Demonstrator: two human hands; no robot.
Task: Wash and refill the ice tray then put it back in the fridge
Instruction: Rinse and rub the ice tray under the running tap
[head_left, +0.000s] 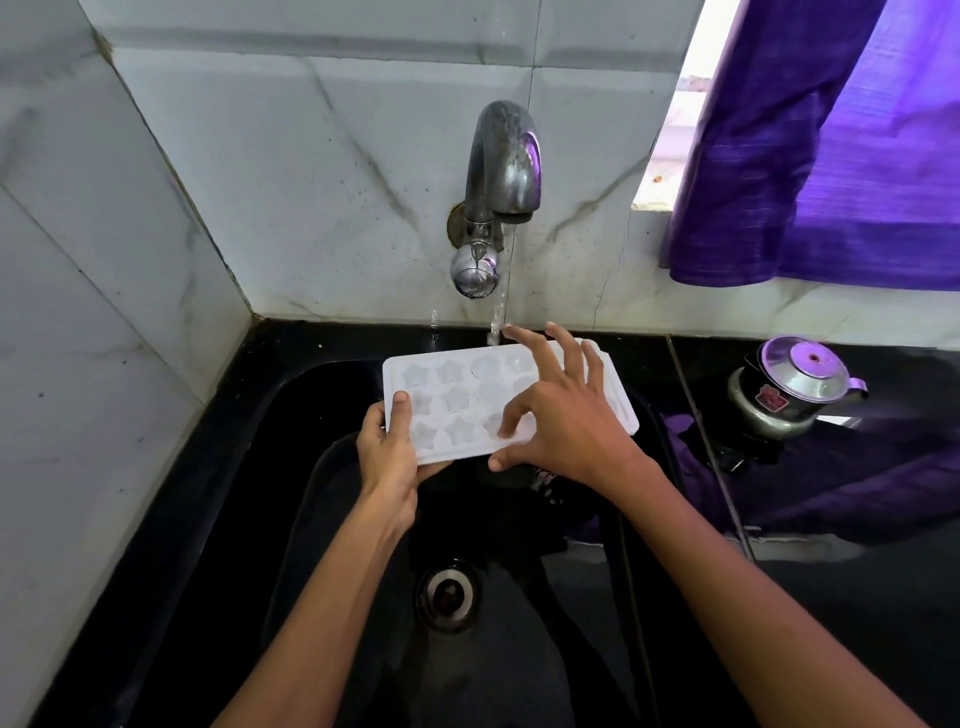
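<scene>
Tray (457, 402) is sitting over the sink (291, 467) under the running tap (501, 166). Left hand (389, 457) is gripping its near-left corner, thumb on top. Right hand (561, 415) is resting on it, fingers spread wide across the moulds.

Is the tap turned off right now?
No, a stream of water runs from the tap onto the far edge of the ice tray.

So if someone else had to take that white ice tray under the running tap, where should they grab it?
Probably by a short end rim of the ice tray, coming in from the side, as the left hand does: thumb on top, fingers underneath. The flat rim gives purchase, and the star moulds stay clear for the water.
</scene>
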